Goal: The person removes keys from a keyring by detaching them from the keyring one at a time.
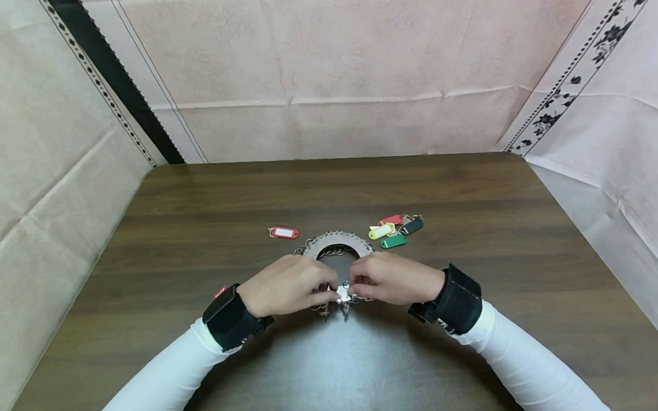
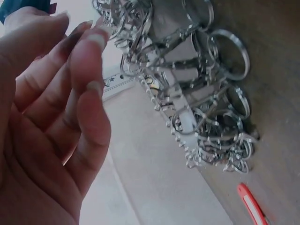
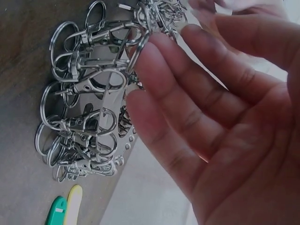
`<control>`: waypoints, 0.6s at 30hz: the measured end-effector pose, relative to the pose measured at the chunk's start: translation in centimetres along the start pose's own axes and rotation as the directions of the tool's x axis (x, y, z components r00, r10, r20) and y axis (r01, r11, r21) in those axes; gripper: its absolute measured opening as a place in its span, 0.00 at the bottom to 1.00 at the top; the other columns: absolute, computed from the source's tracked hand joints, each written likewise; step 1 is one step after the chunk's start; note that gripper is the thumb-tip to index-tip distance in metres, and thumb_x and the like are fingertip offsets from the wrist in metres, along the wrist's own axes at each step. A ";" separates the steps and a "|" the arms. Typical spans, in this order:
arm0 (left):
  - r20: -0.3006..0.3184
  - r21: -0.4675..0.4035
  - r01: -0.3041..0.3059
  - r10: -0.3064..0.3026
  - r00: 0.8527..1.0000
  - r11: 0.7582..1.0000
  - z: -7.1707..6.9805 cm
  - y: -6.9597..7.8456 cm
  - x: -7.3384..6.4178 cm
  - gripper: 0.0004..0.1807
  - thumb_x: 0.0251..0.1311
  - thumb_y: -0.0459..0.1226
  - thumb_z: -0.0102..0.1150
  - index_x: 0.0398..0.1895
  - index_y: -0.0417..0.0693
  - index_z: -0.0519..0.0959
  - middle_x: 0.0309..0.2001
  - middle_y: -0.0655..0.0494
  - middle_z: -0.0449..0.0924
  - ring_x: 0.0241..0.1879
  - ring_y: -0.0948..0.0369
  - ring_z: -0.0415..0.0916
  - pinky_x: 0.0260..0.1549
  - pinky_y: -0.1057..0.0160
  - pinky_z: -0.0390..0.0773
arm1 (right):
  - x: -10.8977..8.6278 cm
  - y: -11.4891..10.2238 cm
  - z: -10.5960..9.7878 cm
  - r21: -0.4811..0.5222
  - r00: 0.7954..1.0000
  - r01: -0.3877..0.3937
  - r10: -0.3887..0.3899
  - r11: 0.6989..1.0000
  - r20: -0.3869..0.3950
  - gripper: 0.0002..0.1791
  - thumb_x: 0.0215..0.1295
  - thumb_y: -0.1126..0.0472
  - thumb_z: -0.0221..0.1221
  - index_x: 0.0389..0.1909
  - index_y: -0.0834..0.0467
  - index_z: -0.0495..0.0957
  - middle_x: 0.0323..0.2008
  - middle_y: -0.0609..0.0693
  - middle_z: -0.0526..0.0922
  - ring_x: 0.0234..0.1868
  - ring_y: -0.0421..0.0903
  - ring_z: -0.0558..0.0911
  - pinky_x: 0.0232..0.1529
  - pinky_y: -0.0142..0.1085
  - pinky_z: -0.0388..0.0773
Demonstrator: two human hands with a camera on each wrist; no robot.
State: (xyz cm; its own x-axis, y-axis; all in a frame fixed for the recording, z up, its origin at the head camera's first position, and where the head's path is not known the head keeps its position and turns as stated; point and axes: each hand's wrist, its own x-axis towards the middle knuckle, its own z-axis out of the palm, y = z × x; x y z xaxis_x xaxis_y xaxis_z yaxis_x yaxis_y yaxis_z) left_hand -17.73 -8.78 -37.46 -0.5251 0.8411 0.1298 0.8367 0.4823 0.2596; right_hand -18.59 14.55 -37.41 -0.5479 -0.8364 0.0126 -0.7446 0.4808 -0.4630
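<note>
A grey ring-shaped holder (image 1: 336, 237) stands on the table, its far arc showing beyond the hands. Silver swivel snap hooks with split key rings hang around it, seen close in the left wrist view (image 2: 197, 65) and the right wrist view (image 3: 86, 86). At its near side my left hand (image 1: 294, 283), fingers bent, pinches at a snap hook (image 1: 342, 292). From the other side my right hand (image 1: 395, 277) pinches at the same spot, thumb and index finger close together. In the right wrist view its other fingertips (image 3: 145, 51) lie against the hooks. The fingers partly hide the piece.
A red key tag (image 1: 283, 232) lies left of the holder. To its right is a small cluster of tags: red (image 1: 391, 219), yellow (image 1: 381, 231), black (image 1: 412, 226) and green (image 1: 393, 241). The brown wooden table (image 1: 328, 187) meets pale cloth walls (image 1: 355, 45).
</note>
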 end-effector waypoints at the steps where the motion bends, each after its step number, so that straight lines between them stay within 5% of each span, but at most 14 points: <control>1: -0.016 0.006 0.003 -0.003 1.000 1.000 -0.1 -0.1 0.1 0.08 0.63 0.47 0.58 0.26 0.62 0.75 0.21 0.72 0.69 0.24 0.73 0.67 0.23 0.71 0.68 | -0.1 0.1 0.0 -0.003 1.000 0.008 -0.008 1.000 -0.012 0.07 0.68 0.57 0.55 0.30 0.51 0.78 0.24 0.37 0.73 0.25 0.33 0.71 0.27 0.28 0.71; 9: -0.076 0.050 0.038 -0.034 0.997 0.998 -0.2 -0.9 0.6 0.05 0.63 0.45 0.58 0.31 0.57 0.77 0.25 0.67 0.71 0.25 0.70 0.65 0.23 0.72 0.68 | -0.5 0.7 -0.3 -0.016 0.991 -0.035 0.032 0.999 -0.132 0.06 0.68 0.55 0.55 0.36 0.51 0.79 0.29 0.37 0.75 0.28 0.34 0.73 0.30 0.29 0.73; 18: -0.129 0.055 0.070 -0.062 0.990 0.996 0.9 -1.6 -0.3 0.21 0.61 0.50 0.60 0.53 0.51 0.78 0.49 0.58 0.79 0.45 0.65 0.74 0.49 0.62 0.75 | -1.1 1.1 0.7 -0.126 0.967 -0.045 0.012 0.991 -0.254 0.20 0.66 0.50 0.58 0.53 0.57 0.77 0.49 0.48 0.80 0.49 0.42 0.77 0.51 0.36 0.75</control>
